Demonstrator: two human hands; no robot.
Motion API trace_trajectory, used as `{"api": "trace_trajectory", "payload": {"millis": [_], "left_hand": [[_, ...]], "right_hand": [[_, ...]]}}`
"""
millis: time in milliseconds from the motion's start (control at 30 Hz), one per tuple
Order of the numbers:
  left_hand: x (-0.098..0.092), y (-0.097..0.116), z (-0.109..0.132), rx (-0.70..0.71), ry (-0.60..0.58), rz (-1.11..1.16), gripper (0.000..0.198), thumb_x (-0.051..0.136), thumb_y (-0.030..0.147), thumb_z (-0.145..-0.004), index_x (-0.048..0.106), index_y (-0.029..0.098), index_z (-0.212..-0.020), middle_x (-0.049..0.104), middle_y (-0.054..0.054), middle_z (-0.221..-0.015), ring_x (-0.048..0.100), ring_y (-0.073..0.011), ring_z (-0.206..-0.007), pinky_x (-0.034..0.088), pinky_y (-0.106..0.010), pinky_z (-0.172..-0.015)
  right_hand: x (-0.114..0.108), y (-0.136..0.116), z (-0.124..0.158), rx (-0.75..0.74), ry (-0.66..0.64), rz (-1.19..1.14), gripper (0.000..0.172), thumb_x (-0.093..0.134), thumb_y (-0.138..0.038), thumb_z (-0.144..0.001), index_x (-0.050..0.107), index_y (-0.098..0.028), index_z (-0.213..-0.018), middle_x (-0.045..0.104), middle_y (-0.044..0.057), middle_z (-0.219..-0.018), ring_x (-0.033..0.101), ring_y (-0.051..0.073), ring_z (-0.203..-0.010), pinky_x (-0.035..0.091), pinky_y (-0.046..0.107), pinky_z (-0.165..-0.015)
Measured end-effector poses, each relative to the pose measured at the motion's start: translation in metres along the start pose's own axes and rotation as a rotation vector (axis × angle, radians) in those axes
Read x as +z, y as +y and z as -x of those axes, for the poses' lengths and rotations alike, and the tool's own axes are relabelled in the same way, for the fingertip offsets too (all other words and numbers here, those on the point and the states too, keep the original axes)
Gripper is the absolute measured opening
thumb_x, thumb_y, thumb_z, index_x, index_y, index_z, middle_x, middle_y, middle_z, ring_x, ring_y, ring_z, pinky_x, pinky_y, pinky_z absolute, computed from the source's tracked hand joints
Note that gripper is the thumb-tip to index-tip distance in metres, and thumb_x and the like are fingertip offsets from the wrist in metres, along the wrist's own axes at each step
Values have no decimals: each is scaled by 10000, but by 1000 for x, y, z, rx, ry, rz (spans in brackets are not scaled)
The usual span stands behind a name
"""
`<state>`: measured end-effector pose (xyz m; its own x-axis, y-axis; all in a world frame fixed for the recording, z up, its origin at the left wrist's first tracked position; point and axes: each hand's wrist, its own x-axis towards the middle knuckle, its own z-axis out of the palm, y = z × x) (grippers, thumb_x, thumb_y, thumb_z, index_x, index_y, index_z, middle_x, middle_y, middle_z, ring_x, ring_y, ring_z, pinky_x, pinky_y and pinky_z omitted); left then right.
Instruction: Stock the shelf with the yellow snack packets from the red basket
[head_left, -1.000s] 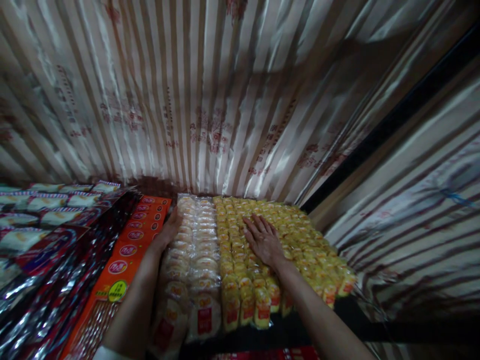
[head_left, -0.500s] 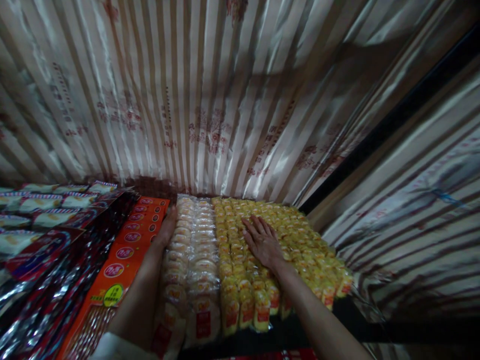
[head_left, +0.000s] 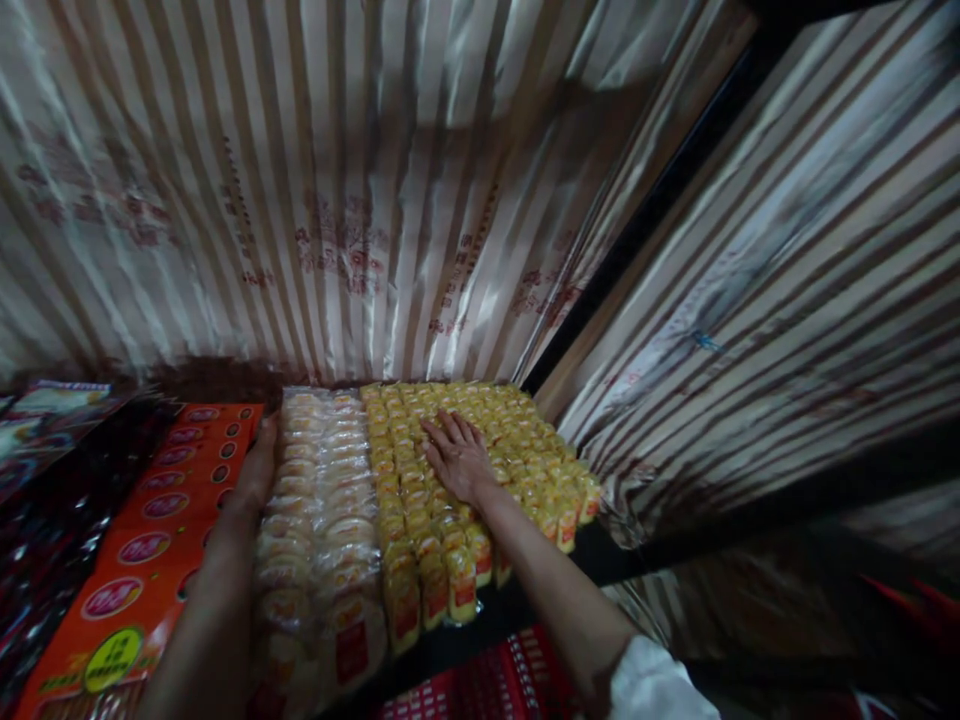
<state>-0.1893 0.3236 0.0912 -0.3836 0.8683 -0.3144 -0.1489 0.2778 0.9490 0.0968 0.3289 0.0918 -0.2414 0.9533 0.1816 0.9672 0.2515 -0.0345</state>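
Observation:
My right hand [head_left: 457, 457] lies flat with spread fingers on top of rows of small yellow wrapped snacks [head_left: 540, 450]. To their left stand two rows of pale round snacks in clear wrappers [head_left: 346, 540]. My left hand [head_left: 260, 462] reaches along the left side of these pale rows, its palm edge-on between them and the orange snack packets [head_left: 161, 505]. Its fingers look straight and hold nothing I can see; part of the hand is dim and blurred.
Dark shiny packets [head_left: 67, 530] lie left of the orange ones. Striped printed sheeting [head_left: 337, 180] hangs behind and at the right. A black slanting post [head_left: 637, 250] rises at the back corner. Below the shelf edge is a red perforated basket [head_left: 480, 685].
The view has swung to the right, so the goods appear further left. Both hands keep about the same places on and beside the snack rows.

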Motion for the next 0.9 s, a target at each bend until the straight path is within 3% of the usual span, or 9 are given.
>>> {"api": "trace_trajectory", "payload": {"millis": [133, 267, 467, 633, 767, 900], "left_hand": [[4, -1, -1, -58, 63, -42, 577, 401, 564, -855, 539, 176, -1259, 601, -80, -1247, 403, -293, -1291, 287, -433, -1099], [7, -8, -8, -39, -1, 21, 605, 370, 602, -850, 491, 219, -1302, 616, -71, -1225, 512, -282, -1199, 392, -428, -1033], [9, -5, -3, -149, 3, 38, 669, 414, 687, -777, 597, 184, -1179, 676, -93, -1106, 603, -302, -1072, 509, -404, -909], [10, -7, -1, -75, -30, 37, 631, 371, 640, -830, 558, 186, -1227, 673, -80, -1111, 597, -275, -1090, 481, -398, -951], [11, -11, -5, 20, -20, -11, 579, 337, 580, -876, 527, 193, -1263, 663, -51, -1136, 513, -248, -1201, 381, -374, -1048], [12, -13, -9, 16, -9, -4, 549, 334, 540, -896, 516, 184, -1273, 658, -42, -1147, 493, -227, -1221, 355, -342, -1069]], "right_hand": [[-2, 2, 1, -7, 1, 11, 449, 277, -475, -946, 417, -338, -1350, 349, 21, -1467, 238, 227, -1370, 197, 413, -1090], [-3, 3, 0, 11, -9, 23, 447, 278, -474, -946, 413, -342, -1351, 341, 14, -1471, 237, 226, -1371, 202, 416, -1086], [-1, 5, 1, 9, -7, 25, 455, 265, -487, -946, 404, -347, -1356, 334, 15, -1475, 224, 230, -1377, 188, 411, -1094], [1, 7, 1, -2, 1, 19, 454, 266, -487, -945, 408, -347, -1353, 331, 6, -1476, 221, 232, -1378, 193, 416, -1093], [2, 7, 0, 2, -9, 23, 456, 269, -478, -945, 409, -339, -1356, 334, 9, -1474, 240, 234, -1369, 191, 419, -1096], [3, 9, 0, 2, 2, 23, 447, 277, -474, -943, 411, -350, -1351, 331, 1, -1476, 239, 230, -1369, 195, 419, -1094]]}}
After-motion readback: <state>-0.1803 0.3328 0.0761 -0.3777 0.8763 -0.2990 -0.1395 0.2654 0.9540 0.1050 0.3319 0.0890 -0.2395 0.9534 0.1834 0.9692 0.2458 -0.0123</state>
